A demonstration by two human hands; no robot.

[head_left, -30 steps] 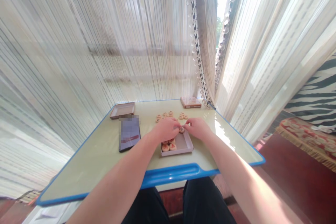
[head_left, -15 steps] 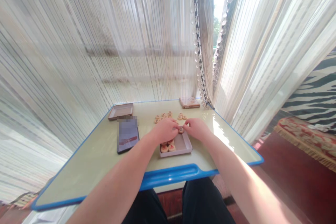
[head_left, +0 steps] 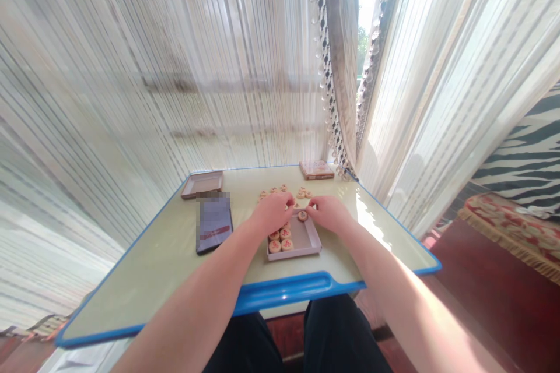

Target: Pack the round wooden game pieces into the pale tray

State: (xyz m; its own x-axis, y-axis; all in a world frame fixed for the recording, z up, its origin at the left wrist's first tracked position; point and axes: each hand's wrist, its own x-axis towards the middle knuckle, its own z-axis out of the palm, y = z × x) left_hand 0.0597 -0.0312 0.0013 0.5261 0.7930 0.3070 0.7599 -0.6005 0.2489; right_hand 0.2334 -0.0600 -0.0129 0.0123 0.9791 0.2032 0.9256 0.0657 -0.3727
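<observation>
A small grey cardboard box (head_left: 311,239) lies on the blue-rimmed table (head_left: 289,291) in front of me. Several round wooden chess pieces (head_left: 280,240) with red marks sit in its left part, and one more piece (head_left: 302,216) lies at its far edge. My left hand (head_left: 272,213) hovers over the box's far left corner with its fingers curled; whether it holds a piece is hidden. My right hand (head_left: 330,213) rests at the far right corner, its fingers pinched close beside the single piece. More loose pieces (head_left: 282,190) lie on the table just beyond both hands.
A dark phone (head_left: 214,223) lies left of the box. A brown box lid (head_left: 202,183) sits at the far left corner, a patterned box (head_left: 317,169) at the far right. Sheer curtains (head_left: 175,70) surround the table. A patterned rug (head_left: 511,233) lies at right.
My left hand has lifted back a little from the box, uncovering more pieces in its left part. My right hand has stayed almost still beside the single piece.
</observation>
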